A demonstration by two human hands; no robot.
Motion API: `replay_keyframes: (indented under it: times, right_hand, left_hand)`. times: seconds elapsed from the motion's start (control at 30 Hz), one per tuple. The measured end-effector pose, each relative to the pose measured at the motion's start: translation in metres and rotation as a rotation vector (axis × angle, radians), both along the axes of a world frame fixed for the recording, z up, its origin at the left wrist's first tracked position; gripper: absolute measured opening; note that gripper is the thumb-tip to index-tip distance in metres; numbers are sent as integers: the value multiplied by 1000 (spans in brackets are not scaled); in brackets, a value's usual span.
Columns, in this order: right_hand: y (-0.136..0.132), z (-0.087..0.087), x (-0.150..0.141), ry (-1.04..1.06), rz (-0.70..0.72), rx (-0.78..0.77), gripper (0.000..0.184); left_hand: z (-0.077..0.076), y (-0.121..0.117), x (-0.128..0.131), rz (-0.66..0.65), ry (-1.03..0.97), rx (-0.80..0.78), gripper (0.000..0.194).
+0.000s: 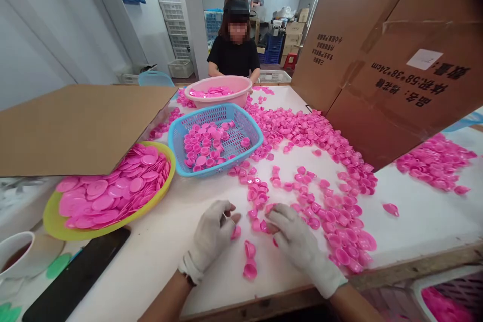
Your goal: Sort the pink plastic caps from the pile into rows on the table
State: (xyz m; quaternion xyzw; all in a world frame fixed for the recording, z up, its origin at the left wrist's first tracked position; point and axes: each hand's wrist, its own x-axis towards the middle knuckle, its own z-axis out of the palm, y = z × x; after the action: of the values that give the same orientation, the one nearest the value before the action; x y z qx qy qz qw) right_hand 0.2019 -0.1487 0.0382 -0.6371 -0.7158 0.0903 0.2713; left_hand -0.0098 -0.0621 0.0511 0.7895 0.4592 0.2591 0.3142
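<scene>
My left hand (213, 234), in a white glove, is just above the white table with thumb and forefinger apart. A small pink plastic cup (236, 233) lies right by its thumb. My right hand (292, 234), also gloved, reaches over a loose trail of small pink cups (258, 193), fingers loosely spread and fingertips touching some of them. Whether it grips one is hard to see. Between the hands and nearer to me, two pink cups (249, 267) lie end to end. A bigger heap of pink cups (302, 128) spreads behind and to the right.
A blue basket (241, 153) of pink cups stands ahead, with a pink basin (196, 100) behind it. At left are a yellow bowl (166, 188) of pink discs, a cardboard flap (75, 126), a phone (79, 276) and a mug (41, 256). A carton (385, 70) stands right. Opposite sits a person (234, 55).
</scene>
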Motion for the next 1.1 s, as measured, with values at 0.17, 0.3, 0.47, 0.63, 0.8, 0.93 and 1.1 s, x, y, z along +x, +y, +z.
replay_keyframes:
  times: [0.17,0.3,0.47,0.63,0.8,0.93,1.1]
  right_hand:
    - [5,-8,-29,-23,84,-183,26]
    - [6,-12,-18,149,69,-207,40]
    - [0,1,-7,345,3,-283,25]
    - [2,-1,-4,352,31,-246,13]
    - [3,-6,-4,248,106,-90,12]
    - [4,-9,-14,111,134,26,21]
    - [9,-19,-24,-15,220,-49,12]
  left_hand:
    - [-12,-25,5,-46,69,-48,8]
    - [-14,-20,4,-77,-109,-389,15]
    - [-13,-15,3,-154,-87,-311,16]
    - [-15,-14,4,-102,-7,-16,16]
    - [-12,1,22,-158,-42,107,19]
    - [-18,14,43,-288,20,141,25]
    - [-23,19,40,-184,-57,-73,20]
